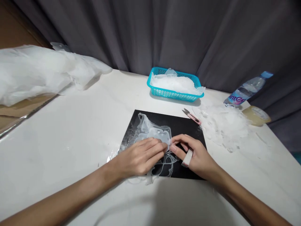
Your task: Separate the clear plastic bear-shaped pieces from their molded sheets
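A translucent moulded silicone-like sheet (158, 132) with rounded shapes and thin trim strips (168, 161) lies on a black mat (188, 169). My left hand (143, 155) rests over the sheet's lower edge, its fingers together and pressing on it. At the sheet's right edge, my right hand (192, 150) pinches the rim between thumb and forefinger. White tape wraps the right thumb's base. The left fingertips nearly meet the right ones, and part of the sheet is hidden beneath the left hand.
Behind the mat stands a turquoise basket (175, 95) holding translucent pieces. Pink-handled thread snips (191, 116) lie at the mat's upper right corner, beside a heap of clear scraps (224, 125). Farther right are a water bottle (249, 89) and a tape roll (256, 115). A large plastic bag (47, 70) lies left.
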A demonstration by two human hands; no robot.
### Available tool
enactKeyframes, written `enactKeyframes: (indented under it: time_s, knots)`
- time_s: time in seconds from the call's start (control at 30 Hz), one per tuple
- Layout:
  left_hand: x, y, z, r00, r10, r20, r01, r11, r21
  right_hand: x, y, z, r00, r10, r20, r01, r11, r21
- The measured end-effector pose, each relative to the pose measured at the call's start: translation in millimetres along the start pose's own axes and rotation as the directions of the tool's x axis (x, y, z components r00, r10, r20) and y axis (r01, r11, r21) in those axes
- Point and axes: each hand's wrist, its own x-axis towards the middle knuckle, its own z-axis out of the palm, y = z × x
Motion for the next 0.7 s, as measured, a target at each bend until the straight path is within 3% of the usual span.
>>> enactKeyframes:
  time_s: [0.1,0.27,0.5,0.7]
  knots:
    - [1,0,1.1,1.000,0.016,-0.024,-0.016,1.000,-0.015,1,-3,-1,1.000,0.027,0.014,-0.028,0.997,0.066]
    - [0,2,3.2,0.999,0.040,-0.025,-0.041,0.999,-0.020,1,-3,-1,0.998,-0.046,-0.038,0.047,0.999,0.027]
    - [-5,5,1.7,0.992,-0.096,0.079,0.098,0.995,-0.025,-3,-1,2,0.977,-0.213,-0.002,0.204,0.938,-0.281]
    - [-11,5,7.4,0.981,-0.154,0.114,0.163,0.984,-0.071,-3,1,6,0.938,-0.346,-0.027,0.300,0.846,-0.441]
